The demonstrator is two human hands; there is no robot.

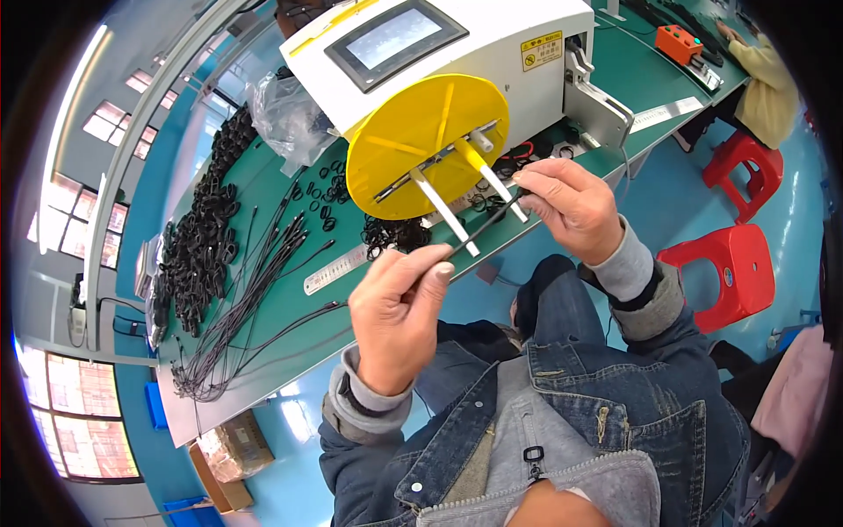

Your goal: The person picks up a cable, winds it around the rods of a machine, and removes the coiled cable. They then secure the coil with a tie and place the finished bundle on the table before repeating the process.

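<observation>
Between my two hands a thin black cable (486, 227) runs taut, passing in front of the prongs of a winding machine. My left hand (399, 312) pinches it at the lower left, and a length trails from that hand over the table. At the upper right my right hand (572, 208) grips it by its end between thumb and fingers; the tip is mostly hidden. Just beyond the cable is the machine's yellow round disc (413, 132), with two white prongs (446, 213) sticking out toward me.
The white machine body (536, 97) carries a screen (395, 44). On the green table lie straight black cables (255, 307), a heap of coiled cables (202, 255), black rings (327, 189), a steel ruler (336, 269) and a plastic bag (288, 119). Red stools (733, 277) and another person (764, 88) are at right.
</observation>
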